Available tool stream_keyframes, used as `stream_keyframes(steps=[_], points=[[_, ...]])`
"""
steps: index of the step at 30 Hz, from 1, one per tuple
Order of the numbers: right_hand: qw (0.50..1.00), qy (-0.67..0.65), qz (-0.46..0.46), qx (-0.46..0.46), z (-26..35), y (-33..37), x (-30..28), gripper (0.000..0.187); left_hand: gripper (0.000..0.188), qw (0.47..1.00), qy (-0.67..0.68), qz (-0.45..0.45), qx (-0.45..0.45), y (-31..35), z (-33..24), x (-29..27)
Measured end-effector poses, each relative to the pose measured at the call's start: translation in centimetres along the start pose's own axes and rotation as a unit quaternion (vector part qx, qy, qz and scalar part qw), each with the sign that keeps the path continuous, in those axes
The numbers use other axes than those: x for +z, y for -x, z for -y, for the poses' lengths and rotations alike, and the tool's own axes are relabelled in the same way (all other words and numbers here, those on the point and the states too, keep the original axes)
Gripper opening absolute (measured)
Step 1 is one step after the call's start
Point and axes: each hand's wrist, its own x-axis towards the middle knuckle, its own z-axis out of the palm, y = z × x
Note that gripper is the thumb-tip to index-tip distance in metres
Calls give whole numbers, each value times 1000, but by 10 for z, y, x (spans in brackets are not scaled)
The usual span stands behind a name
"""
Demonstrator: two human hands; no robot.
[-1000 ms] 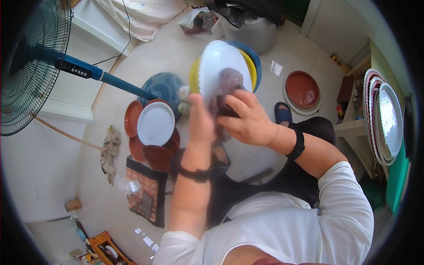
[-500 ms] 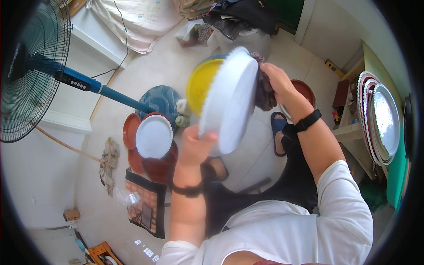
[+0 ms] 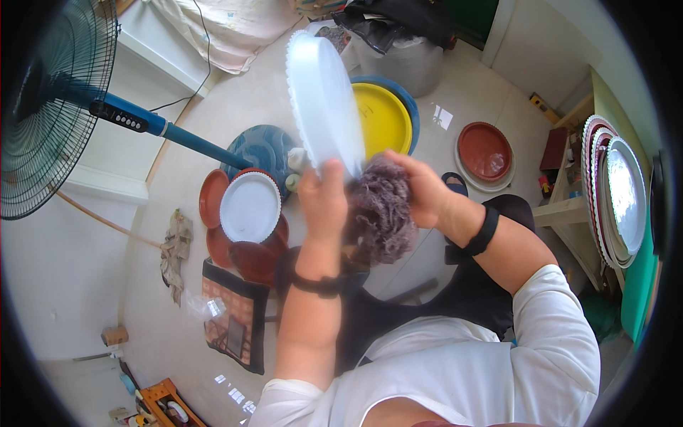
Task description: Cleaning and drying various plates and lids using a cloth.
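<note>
My left hand [image 3: 324, 203] grips the lower edge of a white round plant saucer [image 3: 324, 99] with a scalloped rim. The saucer is tilted almost on edge above the floor. My right hand [image 3: 427, 192] is closed on a crumpled purple-grey cloth [image 3: 388, 210], which is at the saucer's lower right edge, close to my left hand. Part of my right fingers is hidden by the cloth. Beyond the saucer lies a yellow round basin [image 3: 388, 117] inside a blue one [image 3: 415, 114].
A white scalloped saucer [image 3: 249, 206] lies among red-brown ones [image 3: 213, 199] by the fan's base [image 3: 260, 149]. A red-brown saucer [image 3: 485, 151] sits on a white one to the right. Several stacked saucers [image 3: 626, 192] lean by a wooden shelf. The fan [image 3: 57, 92] stands left.
The saucer has moved left and away and turned its rim further left. My right hand with the cloth has come down from its upper right side to its lower edge.
</note>
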Motion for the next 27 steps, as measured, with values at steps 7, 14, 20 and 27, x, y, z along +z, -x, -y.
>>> stream_keyframes(steps=[7,14,20,27], points=[[969,-31,175,-170,68,27,18,43,68,964,204,106,-135,-8,4,-25],[832,369,-27,-413,49,3,33,25,80,935,253,162,-191,-5,1,-4],[470,707,177,-498,-1,16,25,29,72,832,459,174,-259,-13,7,-30],[482,874,66,1,25,38,-6,30,66,919,369,-52,-127,-25,-23,-37]])
